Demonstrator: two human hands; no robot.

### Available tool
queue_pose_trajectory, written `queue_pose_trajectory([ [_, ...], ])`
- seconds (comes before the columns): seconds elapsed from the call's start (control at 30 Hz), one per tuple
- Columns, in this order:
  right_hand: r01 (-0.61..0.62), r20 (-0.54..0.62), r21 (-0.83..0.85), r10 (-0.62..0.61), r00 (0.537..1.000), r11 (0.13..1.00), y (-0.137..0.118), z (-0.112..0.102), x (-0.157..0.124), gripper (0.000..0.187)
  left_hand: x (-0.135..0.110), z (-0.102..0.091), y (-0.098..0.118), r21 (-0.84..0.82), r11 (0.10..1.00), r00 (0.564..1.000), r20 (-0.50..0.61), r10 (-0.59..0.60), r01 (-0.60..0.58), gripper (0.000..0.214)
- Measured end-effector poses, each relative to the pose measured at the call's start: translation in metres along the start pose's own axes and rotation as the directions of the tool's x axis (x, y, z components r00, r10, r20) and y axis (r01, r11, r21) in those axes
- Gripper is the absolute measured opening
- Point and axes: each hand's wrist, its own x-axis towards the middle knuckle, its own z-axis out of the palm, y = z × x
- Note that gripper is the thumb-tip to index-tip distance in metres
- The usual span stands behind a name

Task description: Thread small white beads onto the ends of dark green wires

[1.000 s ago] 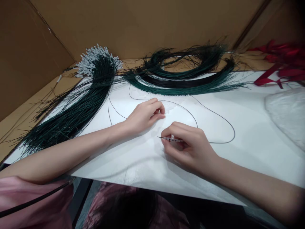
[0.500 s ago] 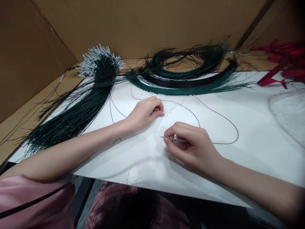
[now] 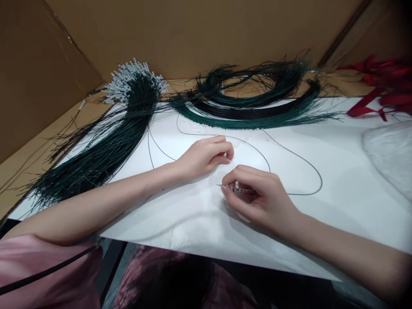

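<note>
Right hand (image 3: 257, 191): thumb and index finger closed in a pinch on a thin dark wire strung with small white beads (image 3: 246, 189); bare tip projects left past the fingertips, beaded length runs back under the curled fingers. Left hand (image 3: 207, 156): ahead and to the left of the beaded wire, apart from it, fingers curled, thumb close to index; cannot tell whether anything is held. Thin dark strand (image 3: 321, 182) loops out behind right hand across white-covered desk (image 3: 193, 223). Beyond: curved bundles of dark green and black wires (image 3: 244, 123); left, thick dark green wire bundle with white beaded ends (image 3: 112, 154). Right: translucent plastic bag (image 3: 391, 150), contents indistinct; red fabric ribbons (image 3: 362, 106) behind it.
</note>
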Motion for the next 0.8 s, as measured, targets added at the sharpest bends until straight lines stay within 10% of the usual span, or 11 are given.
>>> queue_pose_trajectory([
  [0.2,-0.009,-0.019,0.017,0.010,1.000,1.000,-0.001,-0.001,0.001,0.013,-0.007,-0.016,0.013,-0.268,0.962,0.995,-0.061,-0.075,0.056,0.010],
  [0.37,-0.011,-0.035,0.044,0.012,0.999,0.999,-0.002,-0.003,0.003,0.013,-0.029,-0.030,0.030,-0.724,0.620,0.948,0.157,-0.278,0.301,0.016],
  [0.8,-0.043,-0.049,0.073,0.047,0.998,0.996,-0.004,-0.004,0.001,0.015,-0.040,-0.010,0.029,-0.879,0.429,0.951,0.082,-0.299,0.211,0.029],
])
